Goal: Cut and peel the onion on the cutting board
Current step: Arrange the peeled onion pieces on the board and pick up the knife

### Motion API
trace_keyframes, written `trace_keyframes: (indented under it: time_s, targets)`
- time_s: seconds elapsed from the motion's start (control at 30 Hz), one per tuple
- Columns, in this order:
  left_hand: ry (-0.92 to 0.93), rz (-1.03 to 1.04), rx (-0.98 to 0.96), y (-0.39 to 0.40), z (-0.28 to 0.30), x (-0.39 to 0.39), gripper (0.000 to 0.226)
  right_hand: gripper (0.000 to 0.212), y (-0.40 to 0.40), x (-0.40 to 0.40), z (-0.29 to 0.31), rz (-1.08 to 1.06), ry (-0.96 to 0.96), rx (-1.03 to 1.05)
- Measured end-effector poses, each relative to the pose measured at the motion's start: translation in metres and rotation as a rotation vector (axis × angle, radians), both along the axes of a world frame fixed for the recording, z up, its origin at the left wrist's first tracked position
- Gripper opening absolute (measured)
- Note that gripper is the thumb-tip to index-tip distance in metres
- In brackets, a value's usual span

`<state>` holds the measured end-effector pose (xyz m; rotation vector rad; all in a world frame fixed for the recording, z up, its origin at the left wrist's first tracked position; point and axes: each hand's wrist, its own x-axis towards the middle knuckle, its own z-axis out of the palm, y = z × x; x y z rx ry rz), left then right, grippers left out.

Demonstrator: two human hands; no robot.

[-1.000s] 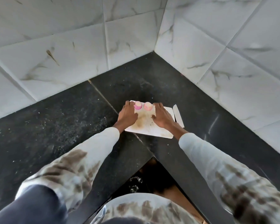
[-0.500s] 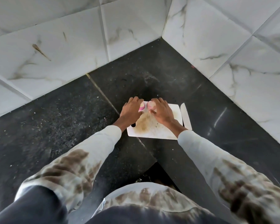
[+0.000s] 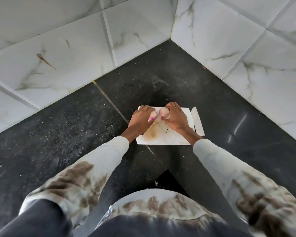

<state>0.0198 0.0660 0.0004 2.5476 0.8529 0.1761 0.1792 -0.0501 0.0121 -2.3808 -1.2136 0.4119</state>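
Head view: black speckled countertop (image 3: 61, 127), corner of white marbled tiles (image 3: 58, 53).

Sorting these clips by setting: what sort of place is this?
Probably a home kitchen corner: a dark stone counter against marble-look wall tiles, with a white cutting board, onion halves and a knife.

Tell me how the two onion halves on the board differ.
The left half shows more pink skin and tapers to a pink tip; the right half shows a rounder, paler cut face. The left hand holds the left half, the right hand the right half. Both are over the cutting board.
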Motion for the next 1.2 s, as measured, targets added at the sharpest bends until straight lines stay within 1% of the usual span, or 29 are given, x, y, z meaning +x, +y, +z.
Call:
trace_keyframes:
  time_s: [0.1,0.17,0.33,0.5,0.6,0.67,0.73,0.8,0.9,0.97,1.03,1.2]
  targets:
    - [0.026,-0.102,-0.019,-0.015,-0.005,0.004,0.042,0.065,-0.024,0.002,-0.002,0.003,0.009,0.021]
    - [0.037,-0.137,-0.027,-0.024,-0.009,0.008,0.044,0.064,-0.041,0.002,-0.008,-0.007,0.016,0.014]
    - [0.004,-0.124,-0.023,-0.037,-0.008,0.01,0.047,0.062,-0.062,0.0,-0.017,-0.014,0.004,0.028]
    - [0.021,-0.116,-0.017,-0.039,-0.006,0.01,0.049,0.06,-0.065,0.003,-0.018,-0.018,0.003,0.033]
    - [0.049,-0.109,-0.025,-0.04,-0.006,0.01,0.056,0.057,-0.067,0.004,-0.02,-0.007,0.026,0.032]
    - [0.072,-0.112,-0.026,-0.041,-0.005,0.01,0.063,0.051,-0.069,0.006,-0.019,-0.031,0.047,0.053]
    - [0.072,-0.111,-0.016,-0.043,-0.003,0.011,0.066,0.036,-0.074,0.007,-0.016,-0.094,0.041,0.101]
    - [0.058,-0.118,0.009,-0.047,-0.002,0.012,0.065,0.023,-0.085,0.011,-0.014,-0.189,0.011,0.135]
    - [0.045,-0.134,0.035,-0.053,0.0,0.015,0.062,0.016,-0.106,0.018,-0.01,-0.347,-0.013,0.131]
    - [0.05,-0.135,0.046,-0.059,0.0,0.017,0.062,0.018,-0.122,0.023,-0.01,-0.434,0.008,0.114]
    - [0.056,-0.109,0.057,-0.064,0.0,0.017,0.062,0.024,-0.139,0.026,-0.014,-0.474,0.037,0.072]
    - [0.089,-0.02,0.029,-0.067,-0.004,0.005,0.064,0.041,-0.173,0.026,-0.027,-0.435,0.096,-0.029]
